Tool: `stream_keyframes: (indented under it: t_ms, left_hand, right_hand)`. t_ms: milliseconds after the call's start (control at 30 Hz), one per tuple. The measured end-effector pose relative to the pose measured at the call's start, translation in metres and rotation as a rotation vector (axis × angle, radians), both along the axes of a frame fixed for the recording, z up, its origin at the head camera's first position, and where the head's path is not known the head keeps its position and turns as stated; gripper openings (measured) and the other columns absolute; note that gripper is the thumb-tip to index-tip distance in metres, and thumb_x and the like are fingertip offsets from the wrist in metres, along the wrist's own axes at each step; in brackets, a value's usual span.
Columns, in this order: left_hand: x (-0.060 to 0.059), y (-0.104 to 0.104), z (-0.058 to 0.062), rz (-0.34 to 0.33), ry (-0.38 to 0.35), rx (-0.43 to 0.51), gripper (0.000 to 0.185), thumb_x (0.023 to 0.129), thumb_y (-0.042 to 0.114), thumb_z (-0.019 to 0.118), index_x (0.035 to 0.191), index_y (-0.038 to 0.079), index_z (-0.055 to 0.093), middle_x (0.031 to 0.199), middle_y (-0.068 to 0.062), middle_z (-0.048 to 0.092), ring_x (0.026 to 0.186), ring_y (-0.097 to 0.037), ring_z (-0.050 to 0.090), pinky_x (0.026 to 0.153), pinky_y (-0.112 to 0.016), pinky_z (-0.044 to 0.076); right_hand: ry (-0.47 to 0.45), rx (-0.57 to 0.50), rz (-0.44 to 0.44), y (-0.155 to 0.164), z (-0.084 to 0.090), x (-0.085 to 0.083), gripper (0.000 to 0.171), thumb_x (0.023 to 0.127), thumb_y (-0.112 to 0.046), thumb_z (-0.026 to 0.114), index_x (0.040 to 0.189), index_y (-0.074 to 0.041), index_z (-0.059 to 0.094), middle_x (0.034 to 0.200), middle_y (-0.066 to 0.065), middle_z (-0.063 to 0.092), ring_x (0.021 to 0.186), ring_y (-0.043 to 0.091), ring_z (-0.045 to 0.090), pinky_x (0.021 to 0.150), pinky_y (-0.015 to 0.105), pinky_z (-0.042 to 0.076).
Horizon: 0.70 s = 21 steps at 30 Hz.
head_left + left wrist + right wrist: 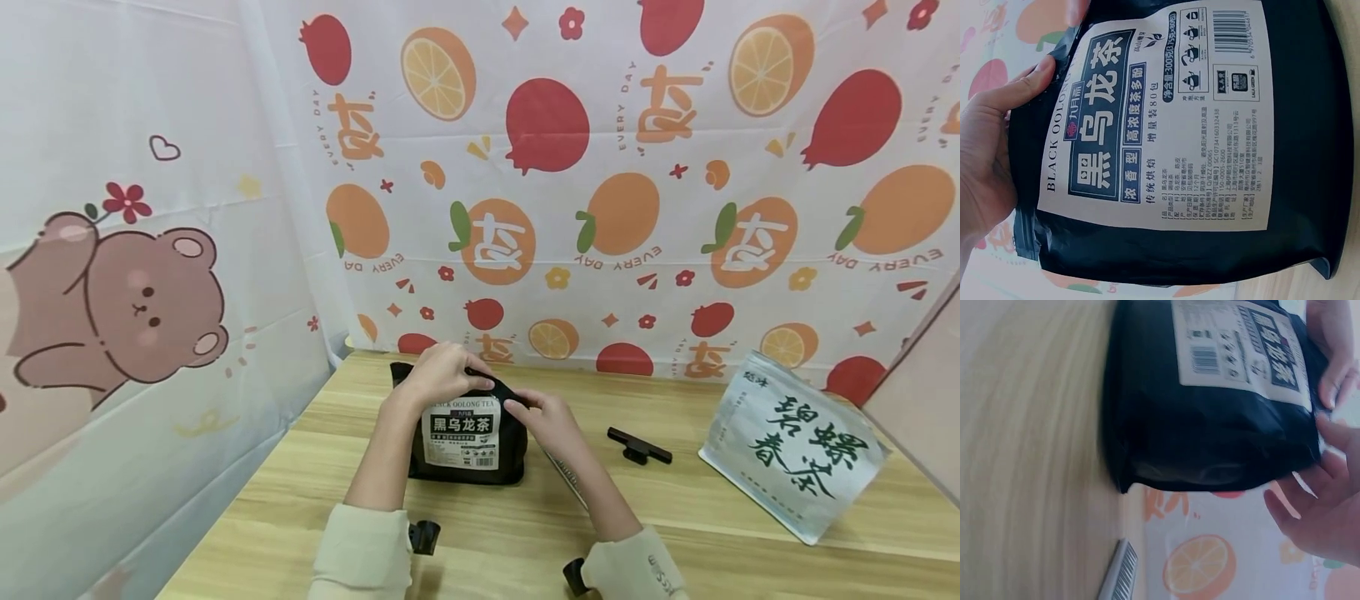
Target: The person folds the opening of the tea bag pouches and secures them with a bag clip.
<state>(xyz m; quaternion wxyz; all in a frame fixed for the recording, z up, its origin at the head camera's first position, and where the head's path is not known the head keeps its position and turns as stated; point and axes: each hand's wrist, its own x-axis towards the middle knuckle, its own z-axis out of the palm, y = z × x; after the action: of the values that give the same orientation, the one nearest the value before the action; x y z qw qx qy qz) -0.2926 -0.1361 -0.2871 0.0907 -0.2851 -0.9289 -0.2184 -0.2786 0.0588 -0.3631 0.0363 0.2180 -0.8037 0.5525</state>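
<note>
A black bag of oolong tea (pixel 467 475) with a white label (pixel 1210 169) stands upright on the wooden table. My left hand (pixel 442 372) grips its top edge, with the thumb (pixel 1041 69) on the label side and the other fingers behind the bag. At the top right corner of the bag, my right hand (pixel 553 421) pinches the folded black edge between thumb and fingers. The right wrist view shows that hand (pixel 1329 494) beside the bag's upper corner, close to the left hand's fingertips.
A slim silver strip with ridges (pixel 1121 575) lies right of the bag, partly under my right forearm. Farther right are a black sealing clip (pixel 639 447) and a silver tea bag with green writing (pixel 795 454). A fruit-patterned curtain (pixel 600 300) hangs behind the table.
</note>
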Motion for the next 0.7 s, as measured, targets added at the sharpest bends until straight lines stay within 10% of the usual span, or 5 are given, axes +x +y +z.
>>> stream_keyframes:
  t_ms: [233,433,700]
  left_hand:
    - [0.002,-0.002,0.004,-0.001,-0.075,0.005,0.018,0.084,0.028,0.068,0.095,0.015,0.074,0.086,0.006,0.068,0.053,-0.008,0.041,0.049,-0.026,0.031]
    - [0.004,-0.005,0.008,-0.015,-0.153,0.021,0.022,0.09,0.03,0.06,0.099,0.013,0.073,0.093,0.006,0.067,0.083,-0.009,0.058,0.071,-0.03,0.044]
    - [0.008,-0.006,0.007,0.016,-0.067,0.004,0.02,0.085,0.033,0.065,0.091,0.016,0.073,0.082,0.009,0.066,0.067,-0.005,0.055,0.063,-0.028,0.043]
  right_hand:
    - [0.063,-0.072,-0.137,-0.012,-0.002,0.0,0.021,0.085,-0.018,0.067,0.1,-0.004,0.072,0.093,0.007,0.068,0.092,0.019,0.062,0.079,0.038,0.047]
    - [0.121,-0.131,-0.218,-0.018,-0.006,0.001,0.014,0.08,-0.011,0.071,0.09,-0.003,0.074,0.084,0.008,0.069,0.079,0.016,0.064,0.068,0.031,0.049]
    - [0.18,-0.135,-0.279,-0.023,-0.01,0.003,0.014,0.08,-0.01,0.071,0.088,0.001,0.074,0.083,0.012,0.069,0.073,0.019,0.065,0.061,0.028,0.05]
